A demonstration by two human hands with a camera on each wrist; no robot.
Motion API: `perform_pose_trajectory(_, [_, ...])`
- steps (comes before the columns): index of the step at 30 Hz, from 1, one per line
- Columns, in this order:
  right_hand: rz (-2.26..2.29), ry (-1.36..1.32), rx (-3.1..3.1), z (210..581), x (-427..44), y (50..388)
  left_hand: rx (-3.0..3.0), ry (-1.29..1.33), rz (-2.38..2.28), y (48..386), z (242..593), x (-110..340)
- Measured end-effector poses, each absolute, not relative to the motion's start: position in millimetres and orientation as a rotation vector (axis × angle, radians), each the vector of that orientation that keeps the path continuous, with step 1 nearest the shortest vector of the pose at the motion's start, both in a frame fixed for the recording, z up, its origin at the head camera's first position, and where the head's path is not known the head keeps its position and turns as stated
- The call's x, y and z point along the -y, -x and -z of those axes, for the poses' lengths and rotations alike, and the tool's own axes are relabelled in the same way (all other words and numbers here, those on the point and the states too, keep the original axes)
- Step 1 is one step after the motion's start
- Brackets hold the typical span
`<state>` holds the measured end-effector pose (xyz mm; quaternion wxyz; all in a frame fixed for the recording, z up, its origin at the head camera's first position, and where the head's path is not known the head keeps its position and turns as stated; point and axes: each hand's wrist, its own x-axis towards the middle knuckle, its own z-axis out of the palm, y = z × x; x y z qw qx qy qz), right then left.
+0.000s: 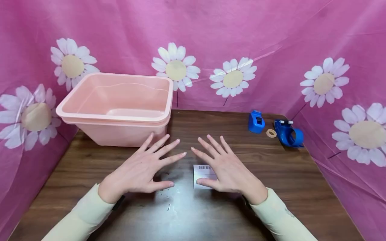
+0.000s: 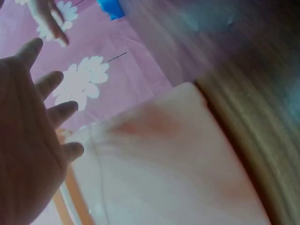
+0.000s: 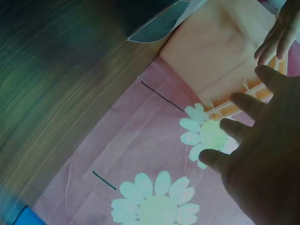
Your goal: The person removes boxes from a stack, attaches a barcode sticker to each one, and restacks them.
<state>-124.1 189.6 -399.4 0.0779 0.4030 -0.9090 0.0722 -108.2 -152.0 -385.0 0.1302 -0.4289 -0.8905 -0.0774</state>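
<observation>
The pink plastic tub (image 1: 120, 134), its doubled rim suggesting two nested together, stands at the back left of the wooden table (image 1: 319, 197) before the flowered cloth (image 1: 196, 26), a spot that probably frees the front for handwork. One blue tape dispenser (image 1: 256, 123), a beige tape roll (image 1: 271, 133) and a second blue dispenser (image 1: 287, 134) sit together at the back right, seemingly grouped as kindred supplies. The white barcoded piece (image 1: 200, 173), a box or a card, I cannot tell which, lies on the table partly hidden below the right hand (image 1: 229, 170). That hand's fingers spread wide and hold nothing, as do those of the left hand (image 1: 141, 170) near the tub; both seem to hover palm down, apart from everything.
</observation>
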Motion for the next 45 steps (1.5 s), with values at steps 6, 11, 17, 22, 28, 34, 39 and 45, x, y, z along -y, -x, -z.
perform_pose_trajectory(6, [-0.547,-1.109,2.793,386,-183,136,2.292,1.221,0.437,123,361,179])
perform_pose_trajectory(11, [-0.901,-1.046,2.769,371,-158,155,1.897,0.888,0.588,139,343,230])
perform_pose_trajectory(17, [-1.15,-0.857,2.703,351,-117,178,1.926,0.333,0.786,154,338,306])
perform_pose_trajectory(22, [-1.353,-0.686,2.67,336,-86,191,2.042,0.085,1.2,166,343,346])
perform_pose_trajectory(28, [-1.594,-0.508,2.641,326,-57,199,2.129,0.049,1.554,173,361,366])
perform_pose_trajectory(34, [-1.706,-0.451,2.582,330,-44,203,2.105,0.096,1.846,171,370,375])
perform_pose_trajectory(39, [-1.7,-0.386,2.616,333,-42,206,2.152,0.119,1.767,168,367,379])
perform_pose_trajectory(45, [-1.771,-0.366,2.633,333,-40,207,2.143,0.118,1.787,166,362,380])
